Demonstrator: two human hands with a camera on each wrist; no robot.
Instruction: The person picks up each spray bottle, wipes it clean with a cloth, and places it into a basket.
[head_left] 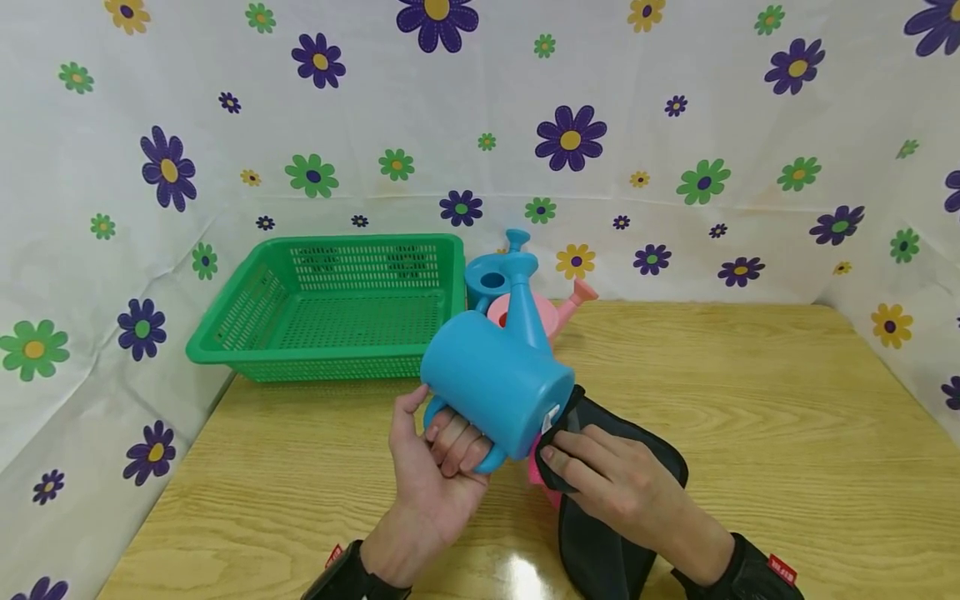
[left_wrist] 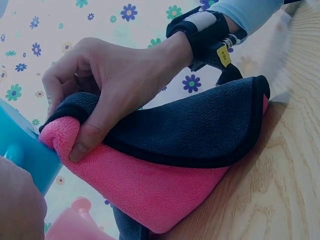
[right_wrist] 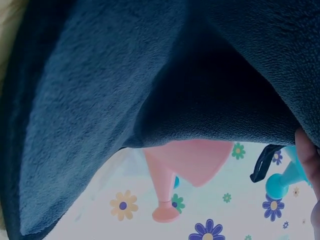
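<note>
A blue toy watering can (head_left: pixel 487 375) is tilted on its side above the table, its spout pointing up and away. My left hand (head_left: pixel 442 467) grips it by the handle, fingers curled through the loop. With my right hand (head_left: pixel 622 479) I pinch a two-sided cloth (left_wrist: pixel 180 130), dark grey on one face and pink on the other, with black edging. The bunched cloth meets the can's base, beside a small white label (head_left: pixel 551 418). In the right wrist view, folds of the cloth (right_wrist: pixel 100 100) cover most of the frame.
A green perforated basket (head_left: pixel 330 358) stands at the back left of the wooden table (head_left: pixel 750 400). Right of it are another blue watering can (head_left: pixel 480 273) and a pink one (head_left: pixel 570 308), partly hidden by the held can. A flower-patterned sheet (head_left: pixel 487 92) hangs behind.
</note>
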